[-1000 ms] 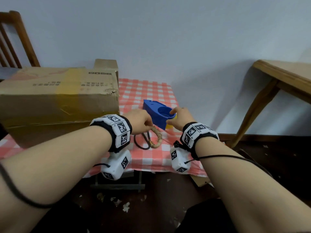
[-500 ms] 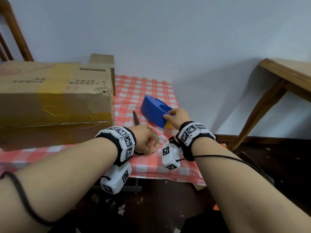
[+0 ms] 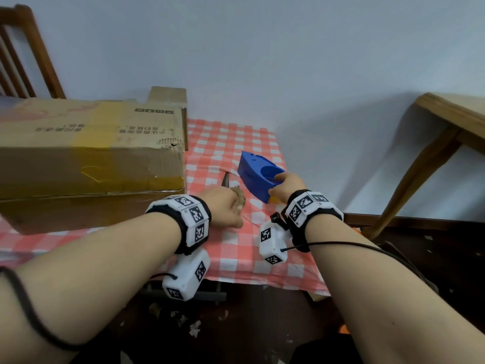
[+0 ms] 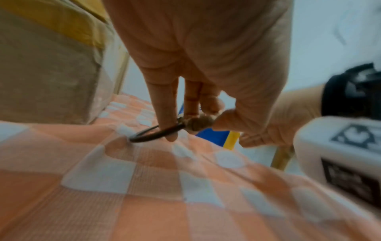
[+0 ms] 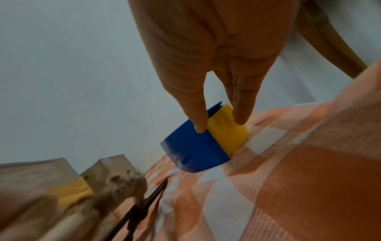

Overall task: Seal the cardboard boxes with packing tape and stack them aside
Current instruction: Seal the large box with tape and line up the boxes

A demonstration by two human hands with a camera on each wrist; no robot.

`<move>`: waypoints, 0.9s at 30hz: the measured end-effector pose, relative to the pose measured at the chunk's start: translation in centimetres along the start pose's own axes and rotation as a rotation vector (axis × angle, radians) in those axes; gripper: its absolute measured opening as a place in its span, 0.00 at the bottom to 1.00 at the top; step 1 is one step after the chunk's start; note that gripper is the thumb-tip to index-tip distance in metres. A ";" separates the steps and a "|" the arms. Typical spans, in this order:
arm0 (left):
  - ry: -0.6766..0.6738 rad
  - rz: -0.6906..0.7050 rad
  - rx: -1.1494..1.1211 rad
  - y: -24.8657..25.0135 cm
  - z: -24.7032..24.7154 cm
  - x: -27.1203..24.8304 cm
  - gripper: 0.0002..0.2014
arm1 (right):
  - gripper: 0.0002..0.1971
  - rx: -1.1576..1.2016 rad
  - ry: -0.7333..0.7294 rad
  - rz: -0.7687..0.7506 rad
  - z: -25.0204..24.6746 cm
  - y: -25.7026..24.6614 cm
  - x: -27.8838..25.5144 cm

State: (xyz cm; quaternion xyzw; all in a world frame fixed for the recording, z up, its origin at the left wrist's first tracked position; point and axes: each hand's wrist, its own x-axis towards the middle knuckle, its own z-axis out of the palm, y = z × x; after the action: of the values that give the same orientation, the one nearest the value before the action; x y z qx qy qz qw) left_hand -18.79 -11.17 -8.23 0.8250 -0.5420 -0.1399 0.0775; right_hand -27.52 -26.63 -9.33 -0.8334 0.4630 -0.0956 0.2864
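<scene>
Left hand (image 3: 223,206) grips scissors (image 4: 160,132), right hand (image 3: 286,186) pinches what is probably the tape dispenser (image 3: 258,174): tools readied beside the box (image 3: 89,158).

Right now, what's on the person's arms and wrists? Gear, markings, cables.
Bare forearms, no sleeves. The left hand and right hand each sit past a black wrist strap ringed with white blocks bearing black square fiducial markers. A white marker-tagged camera pod hangs under each wrist. Thin black cables trail back along both arms.

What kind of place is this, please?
Probably a room in a home, used for packing: a small table with a checked cloth, a wooden chair and a cardboard box.
</scene>
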 end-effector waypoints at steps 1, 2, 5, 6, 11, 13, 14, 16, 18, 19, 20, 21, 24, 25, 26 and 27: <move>0.050 -0.037 -0.089 -0.1 -0.3 -0.1 0.12 | 0.21 0.007 0.023 0.009 -0.3 -0.1 -0.3; 0.110 -0.060 -0.166 0.0 -0.7 -0.4 0.12 | 0.21 0.015 0.058 0.011 -0.7 -0.2 -0.7; 0.333 -0.071 -0.342 0.7 -2.0 -1.1 0.07 | 0.16 0.124 0.115 -0.006 -1.2 -0.5 -1.7; 0.425 -0.083 -0.387 0.9 -2.5 -1.1 0.07 | 0.14 0.179 0.105 -0.012 -1.3 -0.6 -1.9; 0.711 -0.112 -0.484 0.6 -4.6 -0.8 0.05 | 0.09 0.648 -0.180 0.028 -1.6 -2.3 -4.3; 0.720 -0.053 -0.456 1.2 -4.9 -1.2 0.05 | 0.19 0.818 -0.339 0.060 -1.8 -3.1 -5.0; 0.707 -0.022 -0.444 1.7 -4.9 -1.5 0.05 | 0.24 0.870 -0.397 0.053 -1.9 -3.5 -5.1; 0.622 0.027 -0.422 2.6 -4.7 -2.2 0.10 | 0.26 0.944 -0.486 0.007 -2.0 -4.1 -5.4; 0.528 0.079 -0.426 3.1 -4.5 -2.6 0.16 | 0.20 1.014 -0.522 0.006 -2.1 -4.4 -5.9; 0.487 0.102 -0.431 3.1 -4.6 -2.9 0.18 | 0.17 1.051 -0.533 0.021 -2.2 -4.4 -6.1; 0.452 0.124 -0.415 3.0 -4.8 -3.1 0.20 | 0.15 1.091 -0.546 0.037 -2.2 -4.4 -6.3; 0.425 0.142 -0.354 2.8 -5.0 -3.3 0.23 | 0.13 1.127 -0.558 0.053 -2.2 -4.4 -6.5; 0.542 0.076 -0.105 1.7 -6.2 -3.9 0.21 | 0.08 1.119 -0.550 0.118 -1.2 -4.0 -6.4; 0.618 0.031 -0.093 1.1 -6.6 -3.9 0.18 | 0.07 1.052 -0.521 0.137 -0.6 -3.8 -6.4; 0.685 -0.010 -0.107 0.3 -7.1 -4.0 0.16 | 0.06 0.943 -0.483 0.133 0.1 -3.5 -6.2; 0.741 -0.051 -0.119 -0.5 -7.5 -4.1 0.15 | 0.04 0.789 -0.429 0.106 0.8 -3.4 -6.1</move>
State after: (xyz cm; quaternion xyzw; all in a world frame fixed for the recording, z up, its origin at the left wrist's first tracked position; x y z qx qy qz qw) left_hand -17.52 -7.44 -0.60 0.8269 -0.4476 0.1351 0.3126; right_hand -28.12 -19.87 -7.42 -0.6366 0.3635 -0.0750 0.6760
